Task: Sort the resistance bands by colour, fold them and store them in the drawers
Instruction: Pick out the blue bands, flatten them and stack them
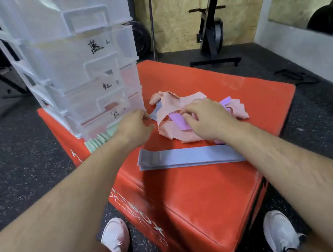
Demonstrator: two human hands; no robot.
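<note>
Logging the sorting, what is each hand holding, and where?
The left hand pinches a grey-blue band by its near end. The right hand is on the pink and purple pile; grip unclear.

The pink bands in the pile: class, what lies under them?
Under the pink bands, purple bands and a blue-grey one show. The right hand covers the rest.

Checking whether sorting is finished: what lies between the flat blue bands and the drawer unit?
In the head view, between the blue bands and the drawer unit: the left hand and bare red box top.
</note>
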